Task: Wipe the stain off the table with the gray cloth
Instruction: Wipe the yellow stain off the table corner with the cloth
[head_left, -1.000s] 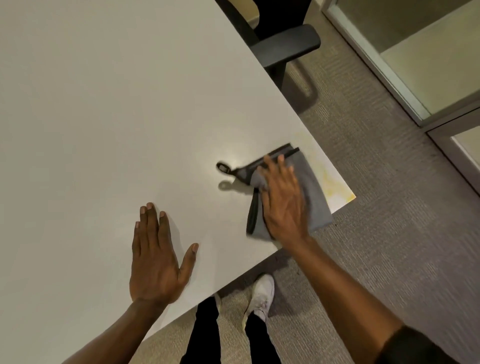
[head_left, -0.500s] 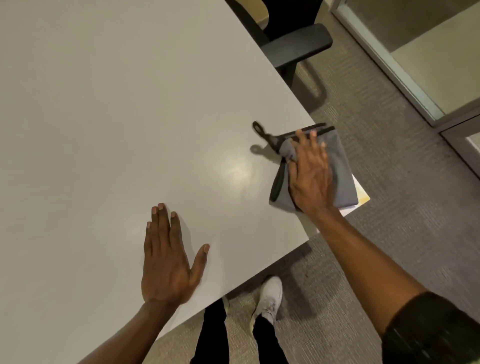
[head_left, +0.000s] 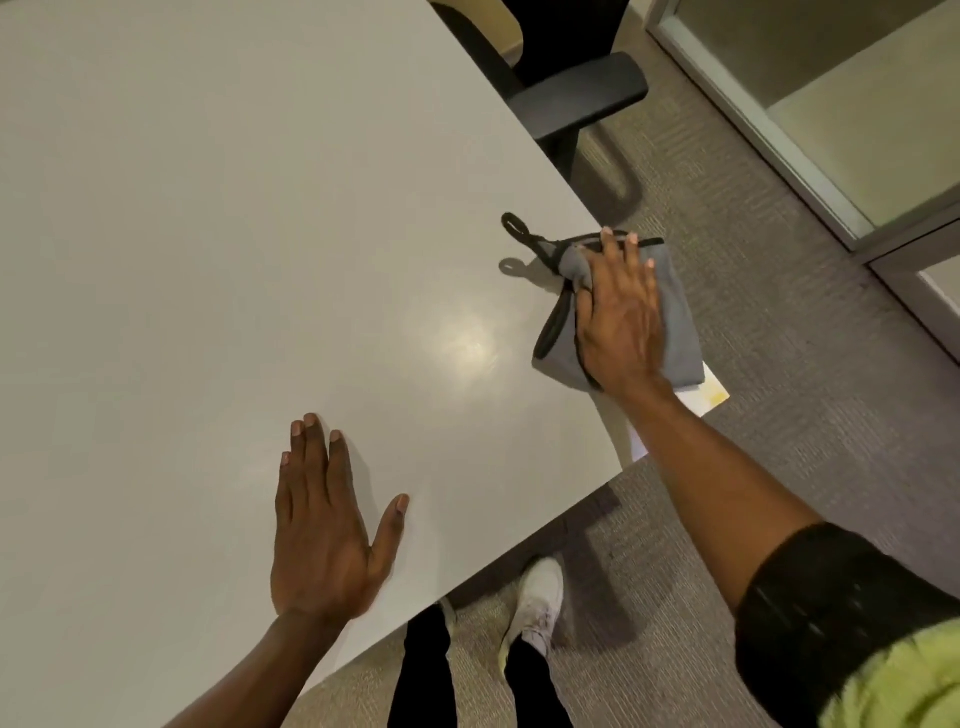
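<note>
Pressing flat with fingers spread, the right hand (head_left: 621, 322) pinned the gray cloth (head_left: 678, 322) over the stain (head_left: 714, 397) at the table (head_left: 208, 234) corner, the left hand (head_left: 322, 540) splayed empty; soft, light and limp, the cloth seemed best driven under the palm.

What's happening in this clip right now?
A person is wiping a white table near its corner. The right hand lies flat on a gray cloth with black trim, pressing it onto the tabletop. A bit of yellowish stain shows at the corner just past the cloth, so the wiping is not finished. The left hand rests palm-down on the table, holding nothing.
</note>
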